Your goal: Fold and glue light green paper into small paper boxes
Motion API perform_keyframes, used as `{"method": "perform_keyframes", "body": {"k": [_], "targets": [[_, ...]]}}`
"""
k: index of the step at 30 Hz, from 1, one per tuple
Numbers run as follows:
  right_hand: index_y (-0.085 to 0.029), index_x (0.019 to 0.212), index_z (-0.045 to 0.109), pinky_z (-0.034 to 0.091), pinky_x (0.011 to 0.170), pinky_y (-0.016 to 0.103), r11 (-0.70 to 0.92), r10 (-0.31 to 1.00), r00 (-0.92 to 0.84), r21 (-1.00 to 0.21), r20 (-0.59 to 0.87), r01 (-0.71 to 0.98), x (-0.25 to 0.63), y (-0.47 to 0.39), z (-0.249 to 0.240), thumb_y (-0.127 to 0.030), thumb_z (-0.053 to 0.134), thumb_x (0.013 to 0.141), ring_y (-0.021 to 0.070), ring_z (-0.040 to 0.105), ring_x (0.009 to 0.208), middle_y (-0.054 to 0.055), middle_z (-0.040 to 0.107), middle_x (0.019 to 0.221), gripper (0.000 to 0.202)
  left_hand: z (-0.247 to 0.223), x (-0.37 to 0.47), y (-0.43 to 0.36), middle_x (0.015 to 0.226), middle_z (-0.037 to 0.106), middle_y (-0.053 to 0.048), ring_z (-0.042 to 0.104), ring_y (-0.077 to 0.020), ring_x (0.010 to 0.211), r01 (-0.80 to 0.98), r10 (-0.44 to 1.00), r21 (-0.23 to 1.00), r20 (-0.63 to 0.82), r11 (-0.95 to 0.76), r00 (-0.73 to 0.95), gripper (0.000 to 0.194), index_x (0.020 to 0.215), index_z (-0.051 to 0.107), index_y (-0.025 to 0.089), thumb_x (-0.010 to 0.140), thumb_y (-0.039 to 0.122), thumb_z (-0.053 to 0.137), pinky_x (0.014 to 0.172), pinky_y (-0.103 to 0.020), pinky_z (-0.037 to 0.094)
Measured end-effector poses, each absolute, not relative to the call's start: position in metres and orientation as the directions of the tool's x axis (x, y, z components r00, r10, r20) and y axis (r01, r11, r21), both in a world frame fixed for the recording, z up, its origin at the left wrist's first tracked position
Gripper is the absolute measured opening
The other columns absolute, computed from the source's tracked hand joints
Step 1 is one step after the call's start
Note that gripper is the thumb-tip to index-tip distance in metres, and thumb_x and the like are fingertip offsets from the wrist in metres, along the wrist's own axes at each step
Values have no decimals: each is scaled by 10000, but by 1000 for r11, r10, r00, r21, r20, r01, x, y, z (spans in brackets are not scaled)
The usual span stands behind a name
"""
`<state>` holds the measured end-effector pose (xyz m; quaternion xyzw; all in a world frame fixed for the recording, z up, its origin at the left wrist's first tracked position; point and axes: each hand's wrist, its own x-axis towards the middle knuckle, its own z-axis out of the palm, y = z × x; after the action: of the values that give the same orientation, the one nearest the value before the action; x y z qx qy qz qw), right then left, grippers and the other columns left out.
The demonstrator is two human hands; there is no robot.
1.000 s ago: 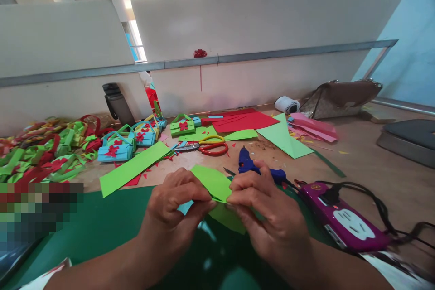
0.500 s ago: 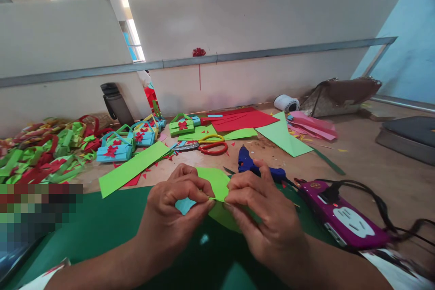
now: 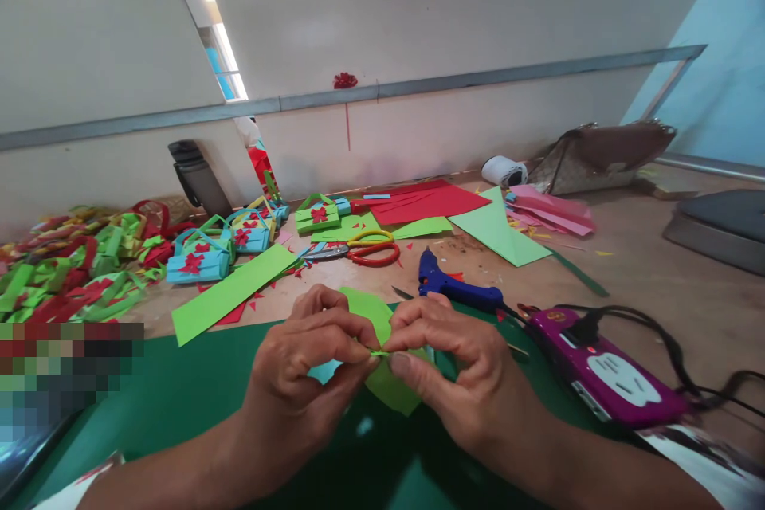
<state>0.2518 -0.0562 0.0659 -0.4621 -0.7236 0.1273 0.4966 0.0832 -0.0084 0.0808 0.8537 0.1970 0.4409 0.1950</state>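
Observation:
Both hands meet over the green mat [image 3: 179, 390] at the lower centre. My left hand [image 3: 316, 366] pinches the left side of a small fold in a light green paper [image 3: 391, 390]. From the right, my right hand [image 3: 454, 374] pinches the same fold, its fingertips nearly touching those of the left. The paper's rounded parts spread above and below the fingers. Light blue paper [image 3: 326, 370] shows behind my left hand. A blue glue gun [image 3: 457, 287] lies just beyond my right hand.
Scissors [image 3: 374, 249], a long green strip [image 3: 233, 291] and red sheets [image 3: 427, 203] lie beyond the hands. Small paper bags [image 3: 200, 261] stand left, near a dark bottle [image 3: 200, 179]. A purple power strip [image 3: 603, 366] with cables is at right.
My right hand's fingertips have shifted left, closer to my left hand's, and its thumb now lies over the fold. The lower part of the green paper has tilted. The view has shifted slightly.

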Motion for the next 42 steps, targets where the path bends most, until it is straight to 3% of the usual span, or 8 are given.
{"method": "perform_keyframes", "body": {"k": [7, 11, 20, 23, 26, 29, 32, 42], "targets": [[-204, 687, 561, 292, 933, 350, 523, 811, -77, -661, 579, 537, 251, -57, 64, -101, 550, 798, 110, 581, 732, -55, 605, 728, 152, 80, 85, -10, 702, 643, 14, 530, -115, 643, 154, 531, 549, 639, -822, 557, 176, 667, 571, 177, 763, 31, 591, 788, -342, 438], [-199, 715, 542, 235, 980, 407, 564, 755, -100, -563, 648, 604, 250, -58, 60, -81, 519, 812, 125, 565, 748, -33, 598, 756, 154, 82, 84, -12, 710, 638, 9, 516, -129, 700, 169, 582, 607, 589, -777, 560, 170, 668, 570, 180, 773, 47, 586, 744, -312, 438], [-183, 739, 561, 242, 983, 448, 601, 618, -172, -320, 767, 732, 249, -57, 61, -60, 487, 811, 138, 544, 755, -4, 567, 758, 160, 82, 83, -14, 708, 609, 7, 542, -128, 715, 210, 747, 768, 456, -605, 483, 194, 623, 503, 179, 757, 50, 558, 700, -269, 438], [-175, 758, 570, 232, 994, 476, 607, 586, -200, -262, 785, 750, 250, -57, 60, -68, 487, 816, 158, 556, 795, 12, 584, 774, 147, 82, 82, -14, 762, 601, -6, 549, -146, 751, 277, 735, 721, 455, -636, 503, 110, 758, 561, 182, 770, 74, 544, 709, -286, 437], [-167, 784, 582, 210, 1008, 509, 615, 559, -240, -203, 794, 762, 250, -57, 60, -86, 485, 833, 177, 564, 845, 29, 605, 795, 135, 83, 80, -13, 863, 624, -25, 532, -181, 862, 311, 635, 576, 530, -756, 563, 166, 915, 603, 199, 773, 114, 590, 790, -331, 417], [-162, 782, 585, 176, 1027, 526, 623, 532, -285, -141, 797, 769, 250, -55, 60, -78, 475, 837, 181, 572, 865, 33, 624, 794, 149, 83, 80, -10, 877, 638, -21, 520, -178, 866, 275, 550, 498, 573, -823, 608, 137, 848, 629, 210, 795, 94, 580, 819, -345, 406], [-155, 788, 587, 159, 1037, 537, 624, 519, -312, -103, 796, 775, 249, -53, 59, -71, 465, 837, 186, 579, 879, 36, 636, 796, 156, 83, 82, -8, 852, 636, -19, 522, -162, 820, 267, 557, 514, 567, -815, 607, 155, 785, 630, 200, 801, 64, 557, 781, -325, 424], [-161, 783, 585, 163, 1044, 538, 618, 518, -307, -100, 798, 780, 251, -52, 57, -75, 462, 833, 187, 583, 887, 40, 632, 802, 158, 81, 78, -4, 949, 637, -19, 518, -173, 954, 290, 558, 494, 577, -820, 596, 161, 766, 577, 197, 779, 43, 531, 901, -336, 397]]}}
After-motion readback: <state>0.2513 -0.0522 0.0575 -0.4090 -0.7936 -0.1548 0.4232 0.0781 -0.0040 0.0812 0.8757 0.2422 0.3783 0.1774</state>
